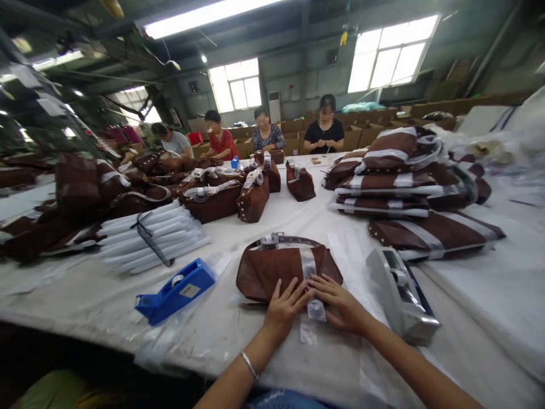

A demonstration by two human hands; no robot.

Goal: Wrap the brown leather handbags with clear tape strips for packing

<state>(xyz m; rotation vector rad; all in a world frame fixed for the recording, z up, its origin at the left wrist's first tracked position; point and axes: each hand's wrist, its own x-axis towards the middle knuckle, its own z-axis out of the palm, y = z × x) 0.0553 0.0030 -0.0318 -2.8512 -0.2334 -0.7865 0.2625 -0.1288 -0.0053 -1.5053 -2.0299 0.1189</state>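
A brown handbag (pixel 272 267) lies flat on the white table (pixel 238 335) right in front of me. A clear strip of wrapping (pixel 310 267) runs down its front and over its lower edge. My left hand (pixel 286 305) lies on the bag's lower edge, fingers stretched out flat. My right hand (pixel 338 301) rests next to it, its fingers pressing the strip down against the bag. A silver bangle sits on my left wrist.
A blue tape dispenser (pixel 174 291) lies to the left, a grey one (pixel 402 295) to the right. A bundle of white rolls (pixel 153 238) lies at left. Stacks of wrapped brown bags (pixel 404 182) fill the right and far table. Several people sit working at the far end.
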